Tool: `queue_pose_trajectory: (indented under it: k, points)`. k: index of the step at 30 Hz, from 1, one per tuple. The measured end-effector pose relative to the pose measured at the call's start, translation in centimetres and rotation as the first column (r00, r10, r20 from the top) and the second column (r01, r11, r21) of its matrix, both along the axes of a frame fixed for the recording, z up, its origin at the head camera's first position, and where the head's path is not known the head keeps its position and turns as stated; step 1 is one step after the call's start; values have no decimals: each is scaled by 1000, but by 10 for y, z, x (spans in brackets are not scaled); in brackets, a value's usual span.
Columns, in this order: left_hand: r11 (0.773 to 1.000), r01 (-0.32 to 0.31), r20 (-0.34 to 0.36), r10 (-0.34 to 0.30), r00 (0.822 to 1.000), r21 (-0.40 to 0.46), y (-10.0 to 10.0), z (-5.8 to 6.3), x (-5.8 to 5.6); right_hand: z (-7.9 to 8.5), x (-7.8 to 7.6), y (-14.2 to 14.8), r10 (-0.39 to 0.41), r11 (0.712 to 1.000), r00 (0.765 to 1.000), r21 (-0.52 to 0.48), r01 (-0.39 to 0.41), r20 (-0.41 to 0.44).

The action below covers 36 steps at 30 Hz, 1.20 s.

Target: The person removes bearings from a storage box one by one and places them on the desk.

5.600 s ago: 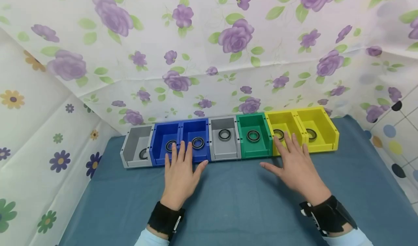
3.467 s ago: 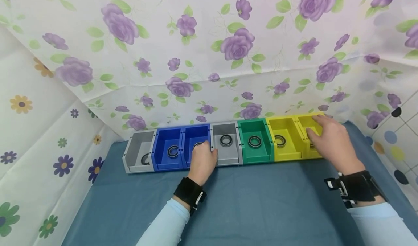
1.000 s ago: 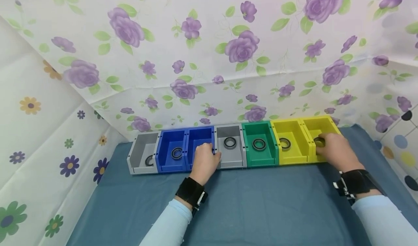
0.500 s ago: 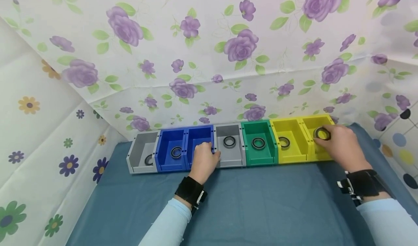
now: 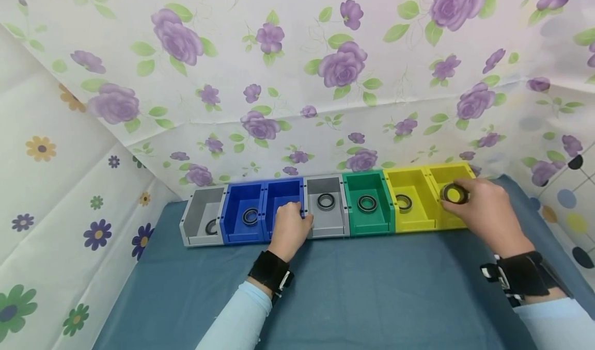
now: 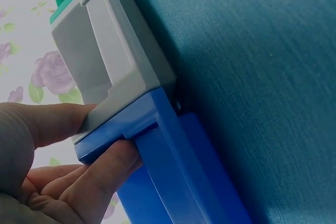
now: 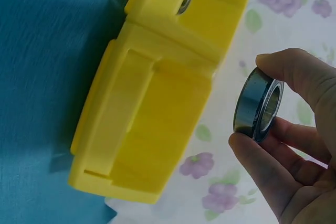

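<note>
Our left hand [image 5: 290,231] grips a boxy blue plastic bin [image 5: 284,189]; our right hand [image 5: 490,213] pinches a dark metal ring [image 7: 250,104], now lifted free.

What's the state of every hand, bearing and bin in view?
Right hand, pinching a bearing.
That bearing, held clear of the bins.
Left hand, pinching adjoining walls of middle gray bin and right blue bin.
Other visible bearings, resting one each in five bins.
Bins, set side by side.
Right blue bin, partly hidden.
</note>
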State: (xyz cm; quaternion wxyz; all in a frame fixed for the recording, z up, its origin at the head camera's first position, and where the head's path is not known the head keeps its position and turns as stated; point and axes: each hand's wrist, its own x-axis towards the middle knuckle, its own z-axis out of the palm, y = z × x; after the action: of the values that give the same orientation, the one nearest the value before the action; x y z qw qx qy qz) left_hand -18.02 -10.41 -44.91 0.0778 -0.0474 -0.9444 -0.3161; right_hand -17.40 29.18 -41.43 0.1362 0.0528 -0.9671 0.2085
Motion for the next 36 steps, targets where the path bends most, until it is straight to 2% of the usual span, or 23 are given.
queue_pose_trajectory:
  k: [9,18,24,36]
  points:
    - [1000,-1,0,1,1000,-7,-1,-1,0,4,15,-11,42,999,999,-6,-42,-11]
    - [999,-11,6,11,1000,-32,0,-2,0,-6,30,-12,73,997,997,39,-74,12]
    - [999,-13,-6,13,1000,-39,-1,-2,1,-16,35,-11,79,996,993,22,-81,93]
    - [998,-23,-12,22,1000,-65,0,-1,0,-34,37,-9,78,995,967,36,-89,241]
